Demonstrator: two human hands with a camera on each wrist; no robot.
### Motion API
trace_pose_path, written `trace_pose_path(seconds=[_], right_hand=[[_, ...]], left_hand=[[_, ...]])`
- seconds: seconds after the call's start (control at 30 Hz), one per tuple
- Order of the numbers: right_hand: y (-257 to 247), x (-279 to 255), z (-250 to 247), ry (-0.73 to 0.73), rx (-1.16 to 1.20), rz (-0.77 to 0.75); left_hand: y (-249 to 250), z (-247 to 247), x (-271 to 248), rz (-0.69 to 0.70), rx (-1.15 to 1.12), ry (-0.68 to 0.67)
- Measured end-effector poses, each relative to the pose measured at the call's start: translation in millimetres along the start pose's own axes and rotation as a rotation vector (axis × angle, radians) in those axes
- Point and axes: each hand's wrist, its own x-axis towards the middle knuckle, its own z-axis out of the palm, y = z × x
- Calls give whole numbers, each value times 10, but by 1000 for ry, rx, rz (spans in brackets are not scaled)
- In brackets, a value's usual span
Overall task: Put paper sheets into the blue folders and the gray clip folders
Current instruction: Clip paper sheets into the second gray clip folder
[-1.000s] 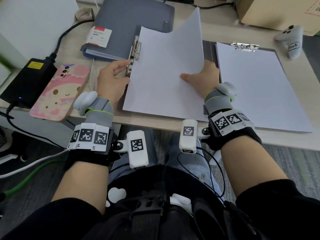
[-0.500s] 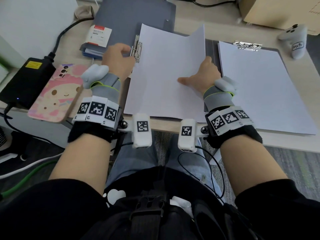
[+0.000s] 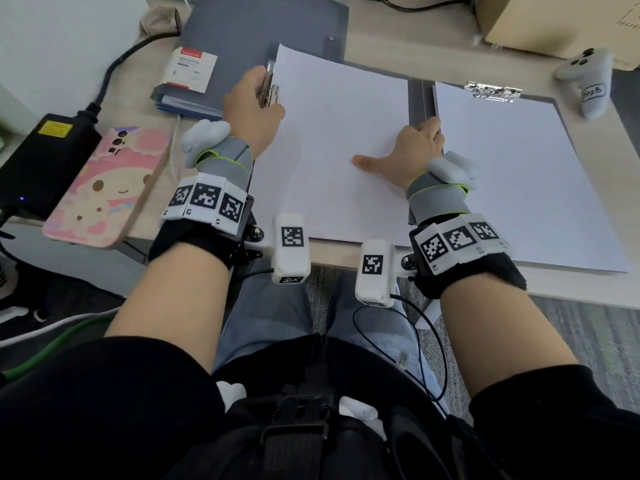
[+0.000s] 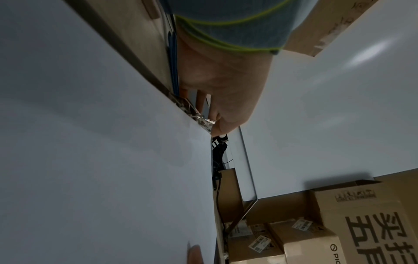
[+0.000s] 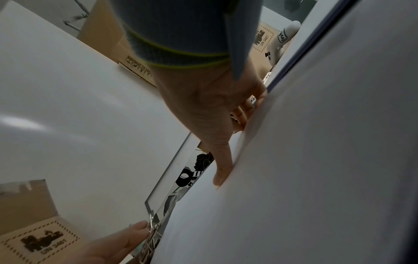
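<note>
Flattened since a second ago, the paper sheet (image 3: 332,140) now lies on the open gray clip folder (image 3: 418,98) mid-table (image 3: 415,46), its 3 o'clock edge no longer raised. The left hand (image 3: 252,109) has climbed to the metal clip (image 3: 270,90) at 9 o'clock and grips it. The right hand (image 3: 415,147) pinches the sheet's 3 o'clock edge, thumb on top.

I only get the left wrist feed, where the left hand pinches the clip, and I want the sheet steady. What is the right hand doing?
Observer: The right hand holds the sheet by its right edge, thumb flat on top.
Operator: Anything beyond that edge?
Observer: A second sheet, lying under its own metal clip.
Operator: And far left?
Observer: A phone in a pink case, beside a black power brick.
</note>
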Motion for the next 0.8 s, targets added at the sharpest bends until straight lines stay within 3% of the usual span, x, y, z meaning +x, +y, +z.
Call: trace_pose_path(seconds=[0.13, 0.2, 0.4, 0.47, 0.67, 0.8], right_hand=[[-11, 10, 44, 8, -18, 2], [-15, 6, 52, -10, -36, 1], [-46, -51, 70, -36, -90, 7], [-42, -72, 85, -23, -88, 7], [-33, -85, 143, -34, -64, 18], [-23, -98, 138, -59, -51, 23]], left_hand=[[-34, -75, -48, 73, -132, 36], [-95, -127, -80, 32, -178, 97], [-149, -255, -234, -58, -314, 59], [-152, -284, -226, -138, -263, 79], [-221, -262, -184, -260, 192, -107], [-261, -286, -130, -317, 40, -96]])
